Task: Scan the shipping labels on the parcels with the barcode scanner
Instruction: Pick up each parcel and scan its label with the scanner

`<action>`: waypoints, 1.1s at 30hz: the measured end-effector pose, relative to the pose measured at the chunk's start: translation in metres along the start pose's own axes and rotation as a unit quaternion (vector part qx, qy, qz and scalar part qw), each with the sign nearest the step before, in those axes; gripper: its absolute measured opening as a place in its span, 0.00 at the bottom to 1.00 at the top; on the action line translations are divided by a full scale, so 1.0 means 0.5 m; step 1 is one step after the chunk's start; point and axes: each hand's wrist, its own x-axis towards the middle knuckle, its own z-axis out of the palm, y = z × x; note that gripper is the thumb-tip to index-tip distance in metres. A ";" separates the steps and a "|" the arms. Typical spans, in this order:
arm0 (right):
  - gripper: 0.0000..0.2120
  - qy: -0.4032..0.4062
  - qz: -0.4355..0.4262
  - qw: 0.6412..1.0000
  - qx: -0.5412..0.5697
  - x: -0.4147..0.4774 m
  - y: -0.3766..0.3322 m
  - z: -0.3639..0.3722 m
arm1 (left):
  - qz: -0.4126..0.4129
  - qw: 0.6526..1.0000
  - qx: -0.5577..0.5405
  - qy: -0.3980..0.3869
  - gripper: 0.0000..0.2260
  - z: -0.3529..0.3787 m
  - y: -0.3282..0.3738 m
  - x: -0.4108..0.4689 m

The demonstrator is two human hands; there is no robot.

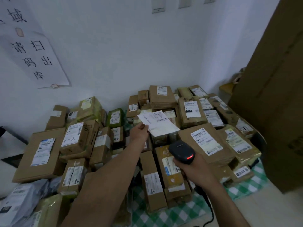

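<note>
My left hand [140, 132] pinches the near corner of a flat white parcel [161, 125] and holds it tilted above the pile, its printed label facing up. My right hand [195, 171] grips a black barcode scanner [182, 151] lower right of that parcel; a red light glows on the scanner's head, which points toward the pile. The scanner's black cable [208, 208] hangs down beneath my wrist. Below both hands lie several brown cardboard parcels with white shipping labels, such as a large flat one [207, 141] just right of the scanner.
The parcels cover a surface with a green checked cloth [178, 215]. A tall cardboard box [277, 102] stands at the right. White walls close the corner behind; a paper sign [35, 58] with handwritten characters hangs at the left. Grey plastic mailers [18, 203] lie at bottom left.
</note>
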 end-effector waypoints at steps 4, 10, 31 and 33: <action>0.13 0.003 -0.006 1.000 -0.004 0.004 0.006 0.003 | 0.039 0.990 0.119 -0.056 0.21 0.007 -0.011 -0.012; 0.15 -0.037 -0.001 0.999 0.005 0.011 0.000 0.034 | 0.102 0.977 0.181 -0.046 0.24 -0.092 -0.054 -0.066; 0.19 -0.215 -0.004 0.976 -0.025 -0.047 0.014 0.216 | -0.127 0.919 0.345 0.145 0.54 -0.376 -0.238 -0.293; 0.20 -0.209 -0.006 0.978 -0.016 -0.052 0.015 0.212 | -0.087 0.919 0.348 0.163 0.55 -0.368 -0.230 -0.312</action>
